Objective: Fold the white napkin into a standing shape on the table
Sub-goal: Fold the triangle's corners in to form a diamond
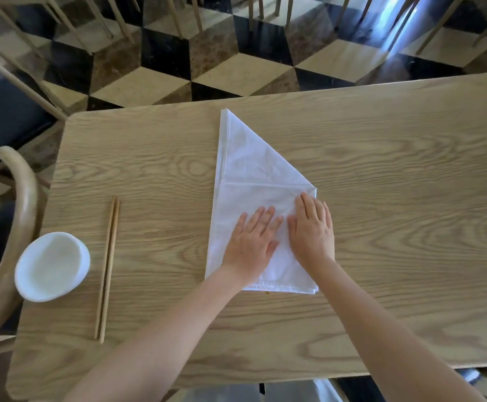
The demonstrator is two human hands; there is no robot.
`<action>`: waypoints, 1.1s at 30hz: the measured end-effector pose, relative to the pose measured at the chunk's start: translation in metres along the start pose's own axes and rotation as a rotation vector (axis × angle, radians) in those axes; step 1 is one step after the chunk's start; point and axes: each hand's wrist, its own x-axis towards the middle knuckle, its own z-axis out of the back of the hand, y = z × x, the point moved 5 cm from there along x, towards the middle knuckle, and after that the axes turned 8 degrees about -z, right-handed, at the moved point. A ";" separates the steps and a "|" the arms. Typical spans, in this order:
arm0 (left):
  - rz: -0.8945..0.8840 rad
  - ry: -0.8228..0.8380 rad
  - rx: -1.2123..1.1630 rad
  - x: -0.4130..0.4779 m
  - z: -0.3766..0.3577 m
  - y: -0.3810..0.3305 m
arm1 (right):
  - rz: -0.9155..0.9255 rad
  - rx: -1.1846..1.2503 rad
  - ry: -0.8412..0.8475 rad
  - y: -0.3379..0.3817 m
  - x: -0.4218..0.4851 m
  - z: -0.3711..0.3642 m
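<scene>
One white napkin (254,181) lies flat on the wooden worktop (381,198), roughly at its middle, folded into a tall pointed form: a near portion with a straight hem toward the person, and a single tip reaching away toward the far edge. Its long axis runs from the person outward, leaning slightly left at the tip. Both hands rest on the near portion, palms down, fingers spread and extended — neither is closed on the cloth; they press it flat. The left hand (251,245) sits near the cloth's centre, the right hand (312,230) just beside it toward the right corner, thumbs close together but seemingly not touching. Most of the napkin, including the tip, therefore lies ahead of the hands, beyond the fingertips; the left hand is marginally nearer the line of the tip, the right nearer the right-hand corner. Judgement: a crease is being set, and the napkin is not yet standing — the task appears to be at an early-to-middle stage. Also on the worktop, well apart to the left: one white bowl (52,266) at the near-left corner and one pair of wooden chopsticks (107,268), two sticks side by side, between bowl and napkin.
</scene>
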 end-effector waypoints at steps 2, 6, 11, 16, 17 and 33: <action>-0.010 0.011 -0.020 0.023 -0.003 0.003 | -0.018 -0.007 -0.048 -0.002 0.008 0.000; 0.013 0.008 -0.089 0.072 0.002 0.020 | -0.059 -0.002 -0.127 -0.005 0.017 -0.002; -0.047 0.199 0.104 0.132 0.015 0.046 | -0.080 -0.023 -0.165 -0.007 0.017 -0.009; -0.238 0.229 0.222 0.168 0.034 0.056 | -0.180 -0.017 -0.216 -0.011 0.014 -0.004; -0.259 0.241 0.202 0.173 0.037 0.057 | -0.187 -0.013 -0.234 -0.011 0.013 -0.002; -0.350 0.710 0.469 0.132 0.086 0.060 | -0.165 -0.064 -0.226 -0.017 0.021 0.002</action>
